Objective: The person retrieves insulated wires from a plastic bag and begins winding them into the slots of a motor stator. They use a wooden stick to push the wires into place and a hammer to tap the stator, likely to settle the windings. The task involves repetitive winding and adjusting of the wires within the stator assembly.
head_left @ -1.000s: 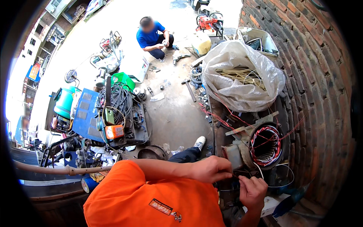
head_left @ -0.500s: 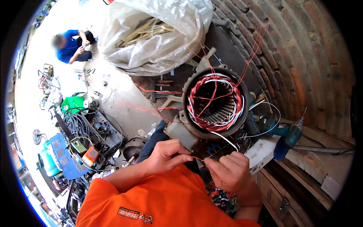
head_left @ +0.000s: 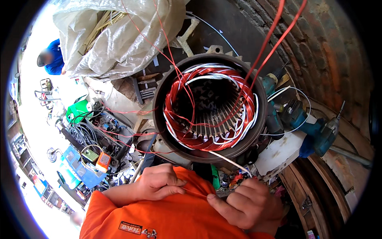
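My left hand [head_left: 163, 183] is closed in a pinch in front of my orange shirt. To its right, my right hand [head_left: 246, 203] is closed too, thumb against the curled fingers. A thin red wire [head_left: 195, 193] runs between them, hard to make out against the shirt. Just beyond stands a round motor stator [head_left: 159, 119] in a dark iron housing, its bore facing up. Red windings [head_left: 172, 95] laced with white cord ring the bore. Long red wire leads [head_left: 262, 55] rise from it, and others trail left. From its near rim a white sleeve [head_left: 229, 160] reaches toward my right hand.
Teal power drills [head_left: 326, 135] lie at the right, before a brick wall [head_left: 330, 59]. A large plastic bag [head_left: 119, 47] stands far left, near a person in blue [head_left: 55, 57]. Cables [head_left: 81, 131], a green container [head_left: 77, 111] and a blue case [head_left: 81, 167] crowd the left.
My view has moved closer to the stator, which appears larger. Both hands sit lower against the shirt and somewhat farther apart, with a longer stretch of wire between them.
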The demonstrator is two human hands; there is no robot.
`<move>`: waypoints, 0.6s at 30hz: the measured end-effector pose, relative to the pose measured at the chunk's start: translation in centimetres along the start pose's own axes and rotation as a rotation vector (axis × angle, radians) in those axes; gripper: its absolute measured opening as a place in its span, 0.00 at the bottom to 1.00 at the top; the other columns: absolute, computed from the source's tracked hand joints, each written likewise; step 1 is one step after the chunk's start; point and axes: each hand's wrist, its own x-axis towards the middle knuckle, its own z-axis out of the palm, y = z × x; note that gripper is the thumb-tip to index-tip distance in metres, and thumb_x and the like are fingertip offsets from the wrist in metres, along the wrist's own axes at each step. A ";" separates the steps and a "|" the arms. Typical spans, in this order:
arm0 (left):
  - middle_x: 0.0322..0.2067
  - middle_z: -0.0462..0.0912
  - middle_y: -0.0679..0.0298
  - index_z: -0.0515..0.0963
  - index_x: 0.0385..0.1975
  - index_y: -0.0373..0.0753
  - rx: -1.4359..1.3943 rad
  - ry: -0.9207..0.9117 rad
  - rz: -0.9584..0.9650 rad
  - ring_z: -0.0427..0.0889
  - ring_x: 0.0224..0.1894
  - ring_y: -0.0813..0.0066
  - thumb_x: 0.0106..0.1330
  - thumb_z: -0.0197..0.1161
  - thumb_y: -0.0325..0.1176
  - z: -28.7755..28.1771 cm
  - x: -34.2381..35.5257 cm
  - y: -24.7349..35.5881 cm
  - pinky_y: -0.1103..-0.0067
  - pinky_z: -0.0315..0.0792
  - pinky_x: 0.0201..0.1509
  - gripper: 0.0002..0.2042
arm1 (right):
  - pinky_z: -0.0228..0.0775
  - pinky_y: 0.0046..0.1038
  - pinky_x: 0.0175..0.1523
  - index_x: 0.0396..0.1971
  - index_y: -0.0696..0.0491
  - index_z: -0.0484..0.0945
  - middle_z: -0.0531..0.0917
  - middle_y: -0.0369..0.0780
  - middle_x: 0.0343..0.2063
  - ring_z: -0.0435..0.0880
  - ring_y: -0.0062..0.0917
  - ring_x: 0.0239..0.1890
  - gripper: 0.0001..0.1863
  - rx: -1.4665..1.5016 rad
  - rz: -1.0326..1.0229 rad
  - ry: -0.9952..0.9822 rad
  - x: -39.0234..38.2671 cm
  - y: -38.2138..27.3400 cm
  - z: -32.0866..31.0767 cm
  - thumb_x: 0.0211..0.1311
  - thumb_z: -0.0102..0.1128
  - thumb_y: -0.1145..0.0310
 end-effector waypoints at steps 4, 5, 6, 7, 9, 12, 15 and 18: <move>0.24 0.80 0.66 0.85 0.34 0.36 0.146 -0.045 0.006 0.75 0.23 0.72 0.55 0.78 0.32 -0.1 0.7 0.3 0.76 0.68 0.27 0.11 | 0.53 0.23 0.22 0.32 0.52 0.85 0.59 0.28 0.15 0.62 0.17 0.15 0.09 0.060 0.058 0.088 -0.3 0.6 0.6 0.49 0.72 0.75; 0.24 0.80 0.66 0.85 0.34 0.36 0.156 -0.056 0.010 0.75 0.23 0.72 0.54 0.78 0.32 -0.1 0.9 0.3 0.76 0.68 0.26 0.11 | 0.52 0.24 0.22 0.31 0.53 0.85 0.58 0.28 0.15 0.62 0.17 0.14 0.08 0.073 0.069 0.105 -0.3 0.6 0.5 0.49 0.72 0.75; 0.24 0.80 0.66 0.85 0.35 0.36 0.128 -0.043 0.056 0.75 0.23 0.72 0.53 0.78 0.32 0.1 1.0 -0.1 0.76 0.68 0.26 0.12 | 0.52 0.24 0.22 0.31 0.53 0.85 0.58 0.28 0.15 0.62 0.17 0.14 0.08 0.080 0.061 0.100 -0.2 0.7 0.3 0.49 0.72 0.75; 0.24 0.80 0.67 0.85 0.35 0.36 0.132 -0.047 0.055 0.75 0.22 0.72 0.53 0.78 0.32 0.0 0.8 -0.3 0.76 0.67 0.25 0.13 | 0.52 0.24 0.22 0.31 0.53 0.84 0.58 0.28 0.14 0.62 0.17 0.14 0.08 0.086 0.053 0.094 -0.2 0.8 0.1 0.49 0.72 0.76; 0.24 0.80 0.67 0.85 0.36 0.36 0.139 -0.055 0.053 0.75 0.22 0.73 0.53 0.78 0.32 -0.2 0.1 -0.6 0.77 0.67 0.25 0.13 | 0.51 0.24 0.22 0.30 0.53 0.84 0.58 0.27 0.14 0.62 0.17 0.14 0.08 0.096 0.051 0.091 -0.3 1.0 0.0 0.48 0.72 0.76; 0.22 0.78 0.64 0.86 0.34 0.35 0.228 -0.008 0.030 0.75 0.21 0.71 0.55 0.77 0.34 -0.1 -0.1 0.0 0.76 0.67 0.25 0.12 | 0.52 0.23 0.22 0.29 0.53 0.85 0.60 0.27 0.14 0.62 0.17 0.14 0.08 0.098 0.064 0.111 -0.3 1.0 0.1 0.46 0.72 0.76; 0.21 0.77 0.65 0.86 0.35 0.34 0.328 -0.052 0.073 0.75 0.21 0.72 0.55 0.77 0.35 -0.2 -0.2 0.1 0.76 0.66 0.24 0.13 | 0.52 0.23 0.22 0.29 0.53 0.85 0.60 0.27 0.13 0.63 0.18 0.14 0.08 0.088 0.074 0.140 0.0 1.0 0.1 0.45 0.72 0.76; 0.25 0.80 0.66 0.84 0.40 0.34 0.357 -0.102 0.112 0.76 0.24 0.72 0.51 0.79 0.34 -0.7 -0.3 -0.3 0.77 0.69 0.26 0.18 | 0.55 0.23 0.22 0.28 0.52 0.85 0.61 0.27 0.13 0.63 0.18 0.14 0.08 0.087 0.089 0.107 0.0 0.7 -0.1 0.44 0.72 0.76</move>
